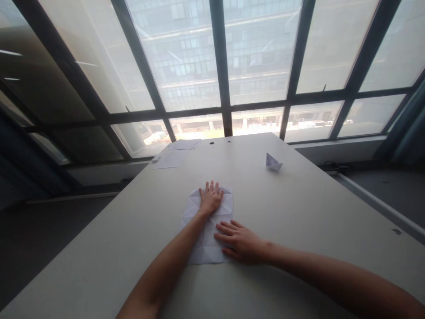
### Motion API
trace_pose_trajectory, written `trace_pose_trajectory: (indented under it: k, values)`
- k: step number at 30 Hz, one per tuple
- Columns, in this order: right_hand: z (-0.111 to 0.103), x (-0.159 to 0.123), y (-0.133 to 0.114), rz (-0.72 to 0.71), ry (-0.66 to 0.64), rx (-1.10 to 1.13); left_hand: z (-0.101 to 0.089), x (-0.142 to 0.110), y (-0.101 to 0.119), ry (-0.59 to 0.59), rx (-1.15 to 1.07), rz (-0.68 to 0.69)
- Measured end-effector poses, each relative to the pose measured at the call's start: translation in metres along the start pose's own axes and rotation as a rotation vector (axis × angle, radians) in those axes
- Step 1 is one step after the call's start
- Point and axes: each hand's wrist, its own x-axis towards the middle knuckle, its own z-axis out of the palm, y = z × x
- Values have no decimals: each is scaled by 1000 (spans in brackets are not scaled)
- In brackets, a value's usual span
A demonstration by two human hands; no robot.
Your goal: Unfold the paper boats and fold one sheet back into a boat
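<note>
- Creased sheet (207, 253) lay on surface (133, 257).
- Left hand (211, 199): fingers splayed on far end, gripped nothing.
- Right hand (241, 243): fingers parted over right edge, gripped nothing.
- Smoothing likely needed even, flat-palmed pressure.

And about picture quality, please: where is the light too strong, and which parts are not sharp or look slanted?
In the head view, daylight washes out the lower window panes; in the head view, the outer window frames lean steeply, probably wide-lens distortion; in the head view, the right forearm softens toward the bottom corner, though creases in the paper under the left hand are readable.
</note>
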Motion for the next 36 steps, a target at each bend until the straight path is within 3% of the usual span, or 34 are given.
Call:
trace_pose_trajectory:
  k: [4, 7, 11, 15, 18, 21, 23, 25, 28, 30, 33, 36]
  values:
    - [-11, -12, 20, -66, 42, 2, -3, -3, 5, -65, -28, 222]
    - [-23, -15, 51, -17, 171, -29, -5, -5, 7, -97, -27, 237]
    - [-55, -22, 134, 322, 556, -150, -7, -4, 8, -127, -41, 236]
    - [-100, -39, 225, 823, 878, -300, -9, -4, 6, -144, -50, 232]
    - [-124, -51, 268, 935, 905, -273, -10, -6, -3, -155, -56, 232]
    - [-130, -56, 287, 937, 877, -222, -16, -4, -17, -242, -73, 214]
    - [-125, -54, 290, 922, 877, -200, -21, 0, -21, -317, -88, 158]
    - [-115, -48, 285, 901, 893, -192, -26, 6, -16, -283, -121, 100]
    - [-93, -31, 262, 837, 916, -180, -25, 14, 12, 72, -318, 243]
    - [-78, -17, 237, 721, 941, -149, -18, 17, 36, 174, -565, 310]
    - [-59, 3, 188, 582, 958, -84, -5, 18, 65, 151, -1025, 169]
    - [-44, 13, 136, 467, 914, 19, 3, 16, 73, 64, -1437, -8]
